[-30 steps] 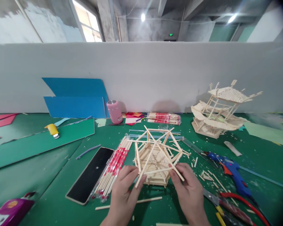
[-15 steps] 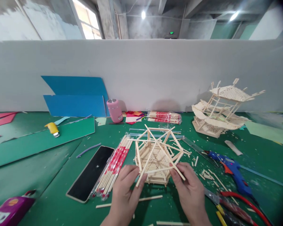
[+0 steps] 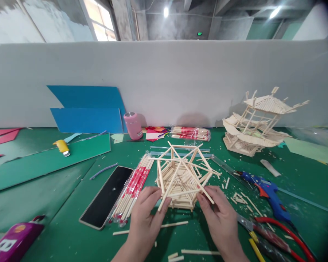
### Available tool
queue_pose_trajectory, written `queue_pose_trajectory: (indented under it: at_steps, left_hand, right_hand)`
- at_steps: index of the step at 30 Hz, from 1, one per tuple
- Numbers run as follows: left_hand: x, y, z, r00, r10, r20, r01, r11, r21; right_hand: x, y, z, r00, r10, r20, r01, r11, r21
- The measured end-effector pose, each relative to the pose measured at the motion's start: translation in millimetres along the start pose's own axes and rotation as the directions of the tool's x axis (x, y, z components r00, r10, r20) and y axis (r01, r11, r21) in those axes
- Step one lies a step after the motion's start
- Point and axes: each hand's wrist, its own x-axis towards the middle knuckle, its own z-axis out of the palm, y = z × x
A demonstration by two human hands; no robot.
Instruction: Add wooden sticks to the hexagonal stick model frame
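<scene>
A hexagonal model of thin wooden sticks sits in front of me, with a woven-looking stick floor and crossing sticks on top. My left hand pinches its near left corner, thumb and fingers around the stick ends there. At the near right corner, my right hand grips the frame the same way. A thin stick spans the near side between both hands. Loose sticks lie on the green table just below the model. The fingertips partly hide the joints they hold.
Left of the model lie a bag of sticks and a phone. On the right are a blue glue gun, red-handled pliers and stick scraps. Behind stand a pink flask and a pagoda-like stick model.
The view has shifted slightly, so everything sits a little higher in the picture. Both hands keep their hold on the model's near corners.
</scene>
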Motion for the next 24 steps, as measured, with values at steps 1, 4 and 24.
queue_pose_trajectory:
  at_steps: [1,4,24]
  left_hand:
    - [0.2,-0.5,0.0,1.0,-0.001,0.006,0.001,1.0,0.002]
    - [-0.1,-0.9,0.1,1.0,-0.011,0.022,0.011,1.0,0.006]
    - [-0.3,32.0,-25.8,0.94,0.32,-0.117,-0.279,0.921,0.271]
  right_hand:
    - [-1.7,1.1,-0.7,1.0,0.01,-0.005,-0.01,1.0,-0.009]
    - [-10.1,5.5,-1.9,0.997,0.068,-0.026,-0.069,0.997,-0.028]
    - [-38.2,-8.9,-24.9,0.994,0.11,0.008,-0.108,0.989,-0.102]
